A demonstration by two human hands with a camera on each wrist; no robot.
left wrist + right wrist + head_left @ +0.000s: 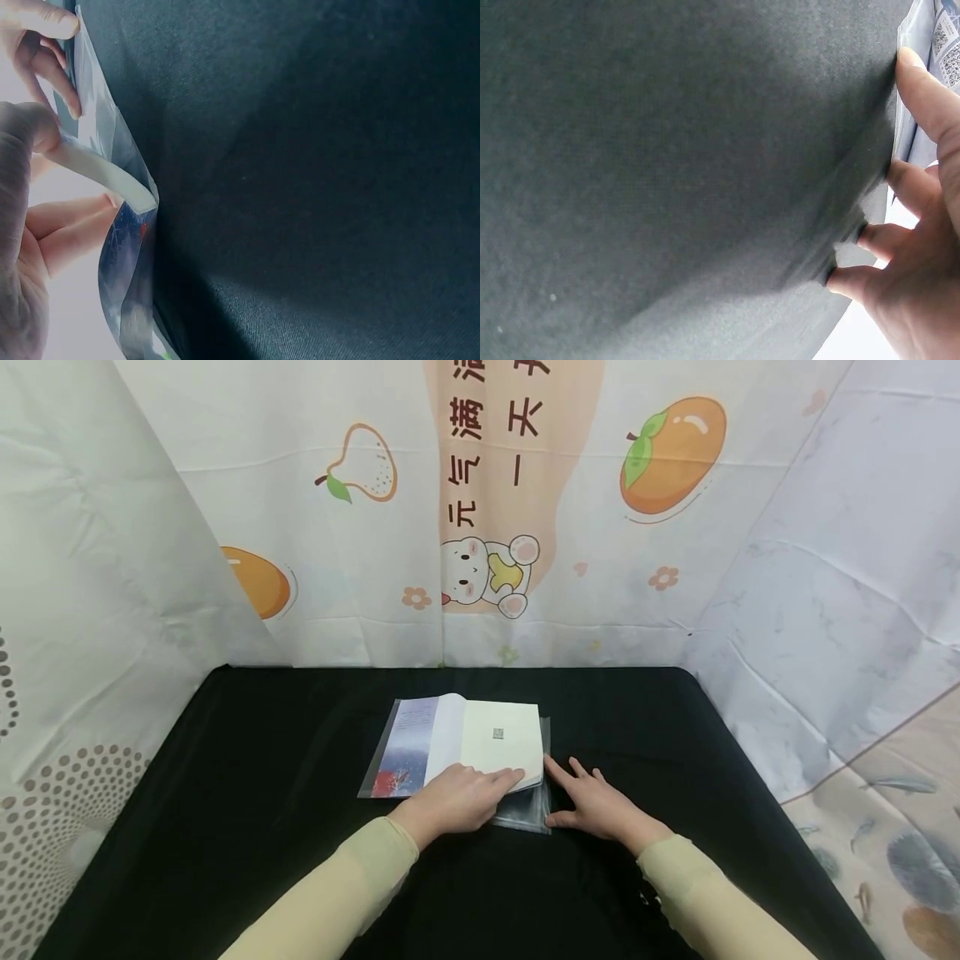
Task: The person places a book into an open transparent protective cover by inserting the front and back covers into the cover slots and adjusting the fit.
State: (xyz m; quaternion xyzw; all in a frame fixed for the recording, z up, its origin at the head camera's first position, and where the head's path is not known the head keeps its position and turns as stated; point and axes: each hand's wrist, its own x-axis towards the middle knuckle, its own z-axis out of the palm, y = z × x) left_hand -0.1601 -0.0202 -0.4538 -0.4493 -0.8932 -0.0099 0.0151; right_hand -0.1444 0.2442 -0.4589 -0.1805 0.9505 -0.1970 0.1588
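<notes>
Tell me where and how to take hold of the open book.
I'd take the open book by the near edge of its right-hand page block, coming from the person's side, thumb and fingers on opposite faces. Edge-on, that block looks thick and curved, likely firm enough to pinch. The clear cover sticks out thin beyond it, probably floppier.

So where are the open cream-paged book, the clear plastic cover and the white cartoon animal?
Open cream-paged book (483, 749): head view, right-hand page.
Clear plastic cover (525, 812): head view, lower right part.
White cartoon animal (475, 573): head view, its face.
</notes>
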